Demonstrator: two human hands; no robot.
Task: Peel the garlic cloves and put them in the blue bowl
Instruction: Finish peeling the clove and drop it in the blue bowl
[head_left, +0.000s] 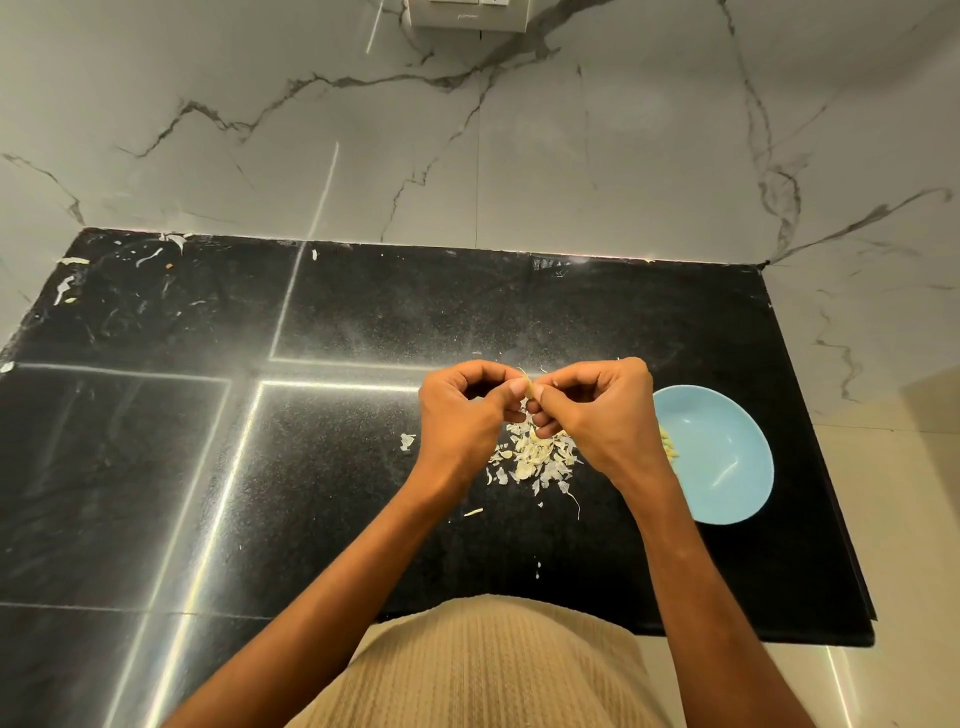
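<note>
1. Grey-veined white marble wall panels (467, 156) are seen behind a polished black speckled stone counter (156, 467), with a white switch plate (467, 15) at the top edge of the view.
2. A small pale garlic clove (529, 389) is pinched between the thumbs and fingertips of the left hand (462, 410) and the right hand (597, 410), raised above the counter towards its right half; both hands are curled narrowly around it.
3. The peeling step is judged to be in hand, since thin skin appears to be lifting from the clove's top.
4. A round light-blue ceramic bowl (727, 452) is set near the counter's right edge, just beside the right hand, and a few peeled yellowish cloves (669, 447) are visible at its left inner wall, partly hidden by the wrist.
5. Once the skin is off, a short carry rightwards over the bowl's rim would be called for.
6. A heap of papery white garlic skins (535, 457) lies beneath the hands, with stray flakes scattered towards the counter's far-left corner; nothing is seen blocking the way to the bowl.
</note>
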